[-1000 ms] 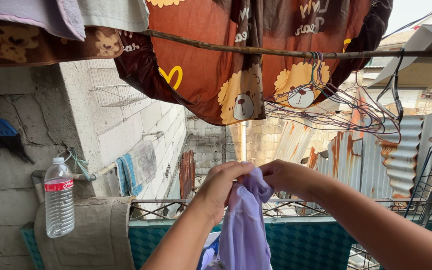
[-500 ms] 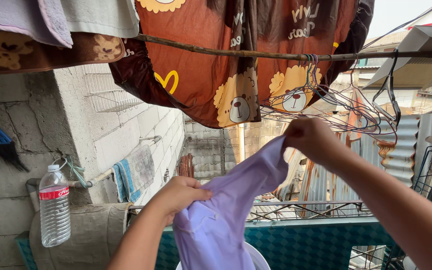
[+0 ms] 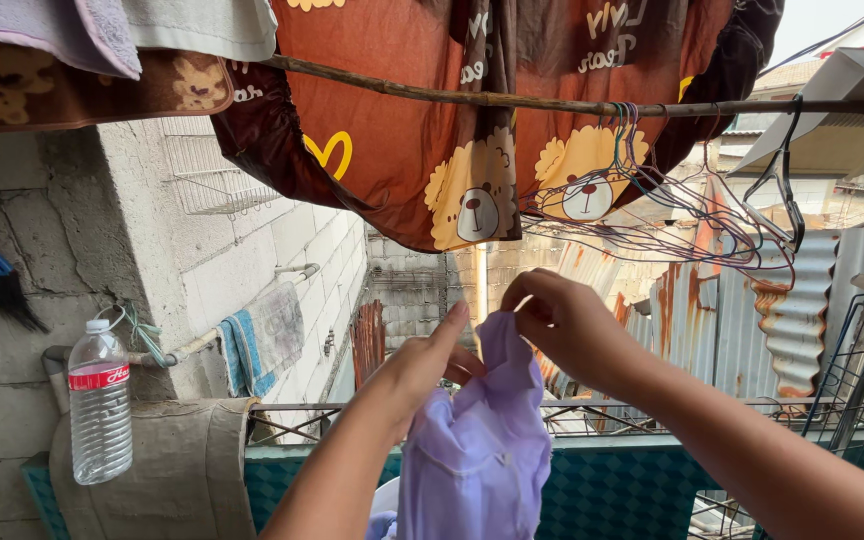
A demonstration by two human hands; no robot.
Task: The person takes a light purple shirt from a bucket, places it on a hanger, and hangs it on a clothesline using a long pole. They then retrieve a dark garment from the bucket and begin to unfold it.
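one lilac garment [image 3: 477,450] hangs between two hands: left hand [image 3: 422,365] loosely gripping its side, right hand [image 3: 562,325] pinching its top. one clear water bottle [image 3: 99,405], seemingly empty, hangs far left; many wire hangers [image 3: 672,215] above the right hand.

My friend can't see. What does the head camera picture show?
Two bare hands, left hand and right hand, hold up a pale purple cloth garment under a wooden pole draped with a brown bear-print blanket and wire hangers.
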